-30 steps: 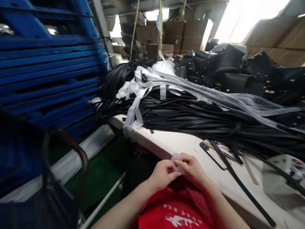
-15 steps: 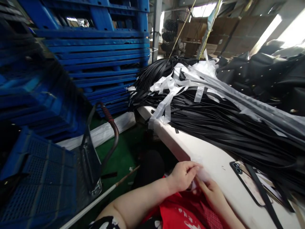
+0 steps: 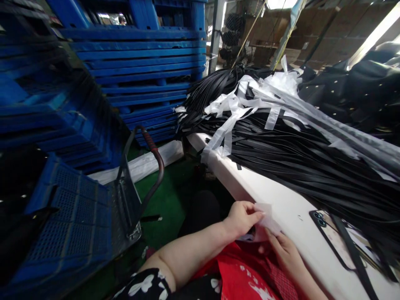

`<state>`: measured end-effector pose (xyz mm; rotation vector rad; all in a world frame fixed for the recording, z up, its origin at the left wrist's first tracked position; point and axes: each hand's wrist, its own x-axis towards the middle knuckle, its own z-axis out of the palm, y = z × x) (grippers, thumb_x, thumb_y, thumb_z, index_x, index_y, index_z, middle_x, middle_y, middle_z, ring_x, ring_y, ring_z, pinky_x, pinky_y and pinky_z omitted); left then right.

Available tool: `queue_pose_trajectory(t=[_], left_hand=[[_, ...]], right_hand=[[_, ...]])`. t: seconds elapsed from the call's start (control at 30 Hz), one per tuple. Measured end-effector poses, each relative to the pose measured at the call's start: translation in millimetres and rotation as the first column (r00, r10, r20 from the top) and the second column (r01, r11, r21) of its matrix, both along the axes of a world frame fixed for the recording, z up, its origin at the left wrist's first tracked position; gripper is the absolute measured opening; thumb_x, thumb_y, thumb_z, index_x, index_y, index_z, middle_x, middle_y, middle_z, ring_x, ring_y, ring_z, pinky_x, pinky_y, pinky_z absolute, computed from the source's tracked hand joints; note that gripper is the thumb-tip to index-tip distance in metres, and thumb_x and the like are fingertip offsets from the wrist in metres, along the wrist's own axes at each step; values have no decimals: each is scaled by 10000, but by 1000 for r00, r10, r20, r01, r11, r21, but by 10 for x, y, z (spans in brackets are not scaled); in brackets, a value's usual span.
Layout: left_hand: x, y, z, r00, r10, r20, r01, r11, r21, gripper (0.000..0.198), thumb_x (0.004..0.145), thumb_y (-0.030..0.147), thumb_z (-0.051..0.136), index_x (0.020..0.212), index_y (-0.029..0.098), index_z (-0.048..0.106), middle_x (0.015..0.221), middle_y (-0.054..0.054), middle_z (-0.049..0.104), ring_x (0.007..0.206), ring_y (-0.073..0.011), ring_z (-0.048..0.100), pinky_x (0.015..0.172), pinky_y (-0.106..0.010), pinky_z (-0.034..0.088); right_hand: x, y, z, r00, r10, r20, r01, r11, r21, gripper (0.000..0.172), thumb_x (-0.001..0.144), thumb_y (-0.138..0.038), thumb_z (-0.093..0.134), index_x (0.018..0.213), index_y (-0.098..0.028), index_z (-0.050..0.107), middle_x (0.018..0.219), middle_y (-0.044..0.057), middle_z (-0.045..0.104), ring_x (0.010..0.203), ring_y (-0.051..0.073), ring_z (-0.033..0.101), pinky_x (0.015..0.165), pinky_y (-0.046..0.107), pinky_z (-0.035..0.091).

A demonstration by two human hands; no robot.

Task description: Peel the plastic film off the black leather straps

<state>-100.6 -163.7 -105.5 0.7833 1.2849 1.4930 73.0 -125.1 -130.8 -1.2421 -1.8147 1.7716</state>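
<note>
My left hand (image 3: 243, 218) pinches the upper edge of a thin, whitish, see-through sheet (image 3: 265, 223) between thumb and fingers. My right hand (image 3: 283, 246) grips the same sheet lower down, on its right side. The sheet spans the short gap between both hands, over my red apron (image 3: 242, 273) and beside the near edge of the white table (image 3: 271, 185). Its lower part is partly hidden by my fingers. Long black straps (image 3: 281, 152) lie heaped across the table beyond my hands, with white translucent strips (image 3: 229, 125) tangled over them.
A phone (image 3: 336, 241) lies on the table at right, partly under a black strap. To the left stand stacked blue pallets (image 3: 140, 62), a blue crate (image 3: 71, 221) and a trolley handle (image 3: 156, 158). Black studded material (image 3: 353, 96) is piled at the back right.
The whitish sheet now shows more, spread between my hands, and its top edge stands above my left fingers. The camera view has turned slightly, so the surroundings appear farther right.
</note>
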Motion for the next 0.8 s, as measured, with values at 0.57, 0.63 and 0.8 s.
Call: queue_pose_trajectory(t=[0.57,0.63,0.8], left_hand=[[-216,62,189,987,-155,46,158,985,-64,299,564,364,866,585,142,666,622,-27,680,592,-151,594,602,-250,486],[-202,75,192,982,-191,2,190,976,-108,312,545,375,871,682,144,712,689,-46,718,665,-193,646,664,-284,532],[-203,169,-17,965,-101,-240,84,993,-80,446,675,518,778,1002,229,684,1062,-55,735,1037,-308,672,870,-405,580]], right_hand=[[-98,-19,347,917,188,-352,-172,982,76,448,900,-560,546,871,-154,731,837,67,708,791,180,641,822,324,506],[-104,-52,352,914,214,-344,-178,975,132,469,891,-587,534,871,-161,729,854,55,692,805,175,625,842,322,502],[-101,8,234,904,-51,-426,38,999,-39,557,771,-699,596,819,-159,723,776,36,663,724,157,620,770,290,520]])
